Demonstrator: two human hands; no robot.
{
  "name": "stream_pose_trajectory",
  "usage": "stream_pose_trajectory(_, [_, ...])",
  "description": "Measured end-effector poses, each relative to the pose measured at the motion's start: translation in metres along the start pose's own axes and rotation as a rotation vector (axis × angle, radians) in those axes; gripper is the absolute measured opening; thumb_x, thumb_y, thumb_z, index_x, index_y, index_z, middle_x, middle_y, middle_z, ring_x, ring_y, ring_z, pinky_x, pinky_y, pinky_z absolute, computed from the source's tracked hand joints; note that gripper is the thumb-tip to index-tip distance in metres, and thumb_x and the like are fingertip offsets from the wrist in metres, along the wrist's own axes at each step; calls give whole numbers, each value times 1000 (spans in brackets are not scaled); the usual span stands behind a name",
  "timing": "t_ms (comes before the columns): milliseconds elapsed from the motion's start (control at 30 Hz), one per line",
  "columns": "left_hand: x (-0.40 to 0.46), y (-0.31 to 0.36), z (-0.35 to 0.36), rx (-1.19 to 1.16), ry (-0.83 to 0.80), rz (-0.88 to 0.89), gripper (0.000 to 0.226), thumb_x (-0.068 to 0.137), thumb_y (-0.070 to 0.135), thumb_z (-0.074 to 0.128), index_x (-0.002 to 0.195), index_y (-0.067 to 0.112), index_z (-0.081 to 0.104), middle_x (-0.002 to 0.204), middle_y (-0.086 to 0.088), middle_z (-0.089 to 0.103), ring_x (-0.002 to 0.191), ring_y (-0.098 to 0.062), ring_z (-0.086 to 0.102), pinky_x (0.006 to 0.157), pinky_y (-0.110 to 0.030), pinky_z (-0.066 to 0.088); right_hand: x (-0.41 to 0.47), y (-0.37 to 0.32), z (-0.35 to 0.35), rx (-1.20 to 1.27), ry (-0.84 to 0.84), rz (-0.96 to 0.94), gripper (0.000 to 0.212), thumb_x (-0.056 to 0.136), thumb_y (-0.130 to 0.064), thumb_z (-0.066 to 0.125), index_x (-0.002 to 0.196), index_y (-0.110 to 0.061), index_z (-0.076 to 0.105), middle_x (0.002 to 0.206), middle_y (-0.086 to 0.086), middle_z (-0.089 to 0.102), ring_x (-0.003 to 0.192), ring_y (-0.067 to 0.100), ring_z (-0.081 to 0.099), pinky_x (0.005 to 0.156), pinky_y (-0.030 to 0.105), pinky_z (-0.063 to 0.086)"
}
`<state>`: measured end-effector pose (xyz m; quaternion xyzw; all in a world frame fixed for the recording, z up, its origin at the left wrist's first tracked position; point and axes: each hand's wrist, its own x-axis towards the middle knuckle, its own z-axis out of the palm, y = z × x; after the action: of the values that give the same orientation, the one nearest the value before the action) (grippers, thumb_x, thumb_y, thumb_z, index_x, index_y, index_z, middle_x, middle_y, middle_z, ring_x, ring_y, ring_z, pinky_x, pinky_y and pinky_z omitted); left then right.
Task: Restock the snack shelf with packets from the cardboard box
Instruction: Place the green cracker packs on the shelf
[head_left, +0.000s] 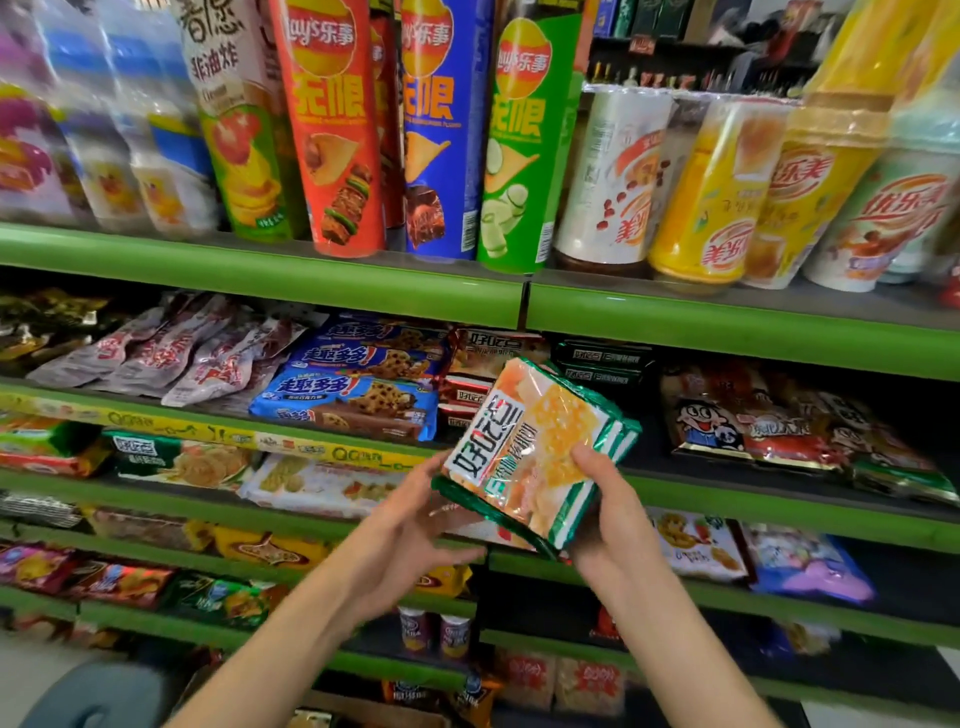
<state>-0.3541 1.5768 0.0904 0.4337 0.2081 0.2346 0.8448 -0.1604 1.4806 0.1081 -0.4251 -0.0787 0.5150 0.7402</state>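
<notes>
Head cam: your right hand (605, 499) has its grip clamped on the green-edged cracker packets (535, 452), thumb on top, held tilted in front of the green snack shelf (779, 499), approx. level w/ the blue cookie packs (353, 400). Your left hand (415, 525) is released, fingers straight, touching the packets' lower-left edge.

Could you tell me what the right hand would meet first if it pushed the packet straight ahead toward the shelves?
Probably the dark green boxes stacked on the shelf just beyond the packet that the right hand grips, though depth is hard to judge in this wide-angle view.
</notes>
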Motion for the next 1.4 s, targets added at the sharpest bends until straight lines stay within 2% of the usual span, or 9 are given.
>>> stream_pose_trajectory(100, [2, -14, 20, -58, 130, 70, 96, 54, 40, 97, 136, 21, 51, 129, -9, 67, 113, -27, 67, 91, -57, 54, -2, 19, 4, 106, 6, -76, 71, 69, -22, 74, 138, -18, 56, 129, 12, 68, 117, 34, 65, 92, 50, 54])
stream_pose_trajectory(267, [6, -14, 42, -41, 302, 83, 74, 73, 33, 84, 138, 15, 54, 126, -7, 70, 113, -27, 68, 81, -43, 59, -5, 36, 5, 21, -115, -116, 60, 81, -37, 70, 138, -22, 56, 135, 10, 64, 122, 33, 61, 100, 57, 48])
stream_pose_trajectory(367, [5, 0, 31, 12, 371, 75, 70, 71, 40, 78, 133, 13, 60, 120, -6, 73, 112, -25, 69, 86, -38, 55, -4, 17, -2, -131, -146, -72, 44, 81, -50, 67, 118, -27, 72, 127, 6, 70, 112, 27, 67, 89, 51, 55])
stream_pose_trajectory(567, [10, 16, 13, -22, 445, 64, 49, 84, 25, 73, 129, 9, 58, 110, -12, 76, 95, -28, 75, 65, -35, 60, -4, -1, -20, -285, -99, -53, 47, 73, -26, 76, 117, -13, 68, 105, 10, 75, 79, 24, 70, 53, 30, 56])
stream_pose_trajectory(733, [12, 40, -13, -3, 463, 172, 58, 75, 34, 76, 125, 7, 62, 93, -10, 78, 58, -17, 71, 49, -27, 56, 0, -20, -44, -130, -40, -148, 35, 80, -30, 71, 113, -20, 75, 116, 5, 74, 97, 21, 74, 66, 36, 60])
stream_pose_trajectory(867, [18, 53, -29, 132, 524, 154, 58, 78, 53, 68, 124, 19, 63, 104, -11, 77, 84, -27, 76, 65, -40, 61, 0, -38, -56, -39, -31, -212, 31, 84, -42, 66, 109, -26, 77, 115, 7, 74, 90, 20, 74, 65, 32, 60])
stream_pose_trajectory(1000, [27, 53, -15, 339, 527, 104, 80, 72, 78, 50, 133, 27, 53, 115, 0, 72, 112, -26, 65, 105, -55, 46, 0, -35, -56, -40, -59, -223, 44, 88, -58, 55, 115, -28, 74, 119, 6, 73, 95, 20, 74, 68, 31, 60])
stream_pose_trajectory(1133, [33, 48, 11, 352, 498, 79, 100, 68, 85, 42, 148, 25, 43, 136, -2, 62, 126, -27, 56, 113, -59, 36, -1, -25, -53, -31, -61, -225, 38, 92, -55, 54, 111, -32, 76, 117, 5, 74, 96, 20, 74, 70, 33, 60])
stream_pose_trajectory(1400, [44, 41, 13, 112, 520, 86, 74, 72, 79, 42, 114, 26, 72, 102, -9, 78, 90, -31, 76, 62, -45, 62, -2, -27, -55, -7, -64, -262, 37, 90, -53, 59, 117, -32, 73, 123, 5, 71, 104, 21, 72, 73, 35, 59])
